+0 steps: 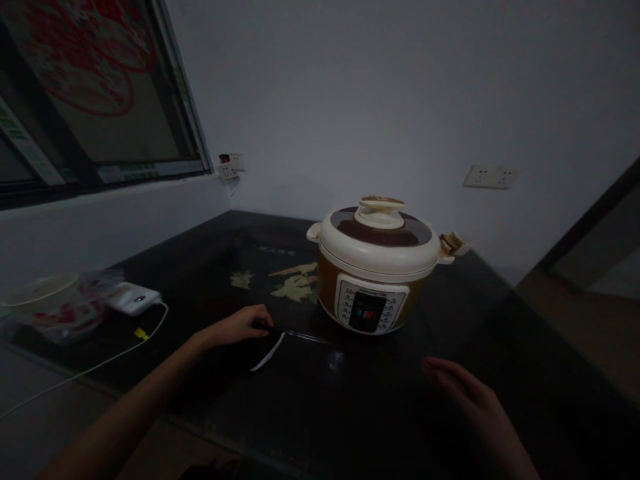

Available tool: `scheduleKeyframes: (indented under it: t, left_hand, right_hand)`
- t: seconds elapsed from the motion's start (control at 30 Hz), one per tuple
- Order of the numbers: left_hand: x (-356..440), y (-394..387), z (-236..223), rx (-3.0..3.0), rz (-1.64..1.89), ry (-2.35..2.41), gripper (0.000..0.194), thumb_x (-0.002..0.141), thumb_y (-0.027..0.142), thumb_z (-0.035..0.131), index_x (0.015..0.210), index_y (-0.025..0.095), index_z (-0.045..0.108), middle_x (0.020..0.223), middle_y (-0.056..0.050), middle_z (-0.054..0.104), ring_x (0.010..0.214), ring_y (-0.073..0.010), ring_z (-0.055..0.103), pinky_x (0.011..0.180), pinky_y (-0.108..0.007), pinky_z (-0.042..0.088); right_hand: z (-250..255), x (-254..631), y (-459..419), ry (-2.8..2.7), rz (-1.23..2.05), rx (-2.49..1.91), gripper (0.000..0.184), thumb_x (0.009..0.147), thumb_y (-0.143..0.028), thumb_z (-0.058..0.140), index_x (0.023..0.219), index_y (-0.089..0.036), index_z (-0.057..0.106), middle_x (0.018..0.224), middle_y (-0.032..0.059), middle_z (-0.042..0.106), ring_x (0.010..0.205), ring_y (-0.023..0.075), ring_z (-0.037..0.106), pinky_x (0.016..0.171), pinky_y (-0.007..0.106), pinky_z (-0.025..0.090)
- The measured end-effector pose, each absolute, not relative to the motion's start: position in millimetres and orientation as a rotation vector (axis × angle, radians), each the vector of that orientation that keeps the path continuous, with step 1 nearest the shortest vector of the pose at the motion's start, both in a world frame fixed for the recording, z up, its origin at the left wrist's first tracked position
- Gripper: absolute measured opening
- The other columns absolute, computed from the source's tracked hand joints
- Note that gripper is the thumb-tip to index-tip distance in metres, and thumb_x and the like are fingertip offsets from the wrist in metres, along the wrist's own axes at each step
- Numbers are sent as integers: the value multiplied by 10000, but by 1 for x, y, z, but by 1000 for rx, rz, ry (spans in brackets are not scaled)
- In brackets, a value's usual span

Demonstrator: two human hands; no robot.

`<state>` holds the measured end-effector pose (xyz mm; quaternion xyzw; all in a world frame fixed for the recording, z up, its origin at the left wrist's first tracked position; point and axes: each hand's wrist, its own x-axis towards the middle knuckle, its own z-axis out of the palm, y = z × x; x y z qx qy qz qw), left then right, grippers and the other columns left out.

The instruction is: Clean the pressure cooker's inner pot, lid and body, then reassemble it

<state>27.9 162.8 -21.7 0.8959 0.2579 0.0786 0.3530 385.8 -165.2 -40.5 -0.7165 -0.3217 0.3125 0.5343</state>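
Note:
A cream and brown electric cooker (376, 270) with a lid and a button panel stands on a dark table (350, 393). My left hand (239, 326) reaches across the table and rests on the end of a thin dark object (280, 333) lying in front of the cooker; its fingers are curled over it. A white strip (267, 352) lies just beside that hand. My right hand (463, 387) hovers low over the table at the right, fingers stretched out flat and holding nothing.
At the left lie a white device (133, 297) with a white cable (100, 363) and a plastic bag with a bowl (55, 307). Wall sockets (489, 177) are behind the cooker, a window (90, 87) is at the left, and a doorway (590, 253) opens at the right.

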Motion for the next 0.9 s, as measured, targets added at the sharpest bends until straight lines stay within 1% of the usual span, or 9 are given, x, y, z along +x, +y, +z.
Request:
scheduleKeyframes:
  t: [0.07, 0.2, 0.4, 0.57, 0.77, 0.9]
  left_hand:
    - [32, 160, -19, 2329, 185, 638, 193, 761, 389, 640, 840, 227, 710, 917, -38, 640, 853, -195, 606, 782, -270, 453]
    - [53, 147, -17, 2311, 161, 583, 183, 803, 342, 605, 922, 223, 679, 965, -31, 674, 932, -203, 614, 850, -282, 436]
    - [113, 91, -11, 2258, 88, 369, 165, 823, 264, 598, 962, 214, 671, 974, -29, 694, 937, -188, 626, 843, -277, 447]
    - [153, 54, -11, 2263, 22, 162, 196, 844, 230, 581, 1017, 207, 671, 1035, -57, 693, 972, -184, 622, 874, -289, 441]
    - [183, 38, -35, 2135, 191, 260, 208, 826, 169, 565, 1011, 211, 650, 1015, -45, 693, 966, -173, 618, 880, -306, 453]
    - [184, 32, -42, 2168, 265, 284, 259, 833, 152, 540, 1067, 212, 632, 1101, -65, 668, 1040, -181, 596, 932, -320, 436]
  right_hand:
    - [-39, 384, -165, -762, 746, -1699, 393, 680, -535, 687, 969, -270, 716, 1092, 92, 715, 1063, 306, 647, 940, 426, 506]
    - [-34, 379, -162, -772, 708, -1690, 400, 658, -540, 704, 935, -251, 724, 1043, 95, 730, 1024, 303, 663, 931, 424, 508]
    - [-31, 371, -159, -803, 728, -1683, 459, 659, -599, 681, 931, -231, 716, 1026, 100, 733, 1016, 292, 666, 916, 414, 514]
    - [-31, 368, -158, -814, 729, -1656, 466, 653, -617, 682, 921, -237, 713, 989, 88, 740, 983, 287, 676, 911, 427, 511]
    - [-40, 368, -157, -867, 726, -1660, 470, 695, -623, 642, 934, -223, 705, 961, 83, 739, 960, 274, 678, 885, 408, 513]
    - [-46, 368, -156, -923, 657, -1690, 391, 754, -542, 615, 951, -215, 698, 959, 71, 734, 937, 247, 678, 857, 373, 517]
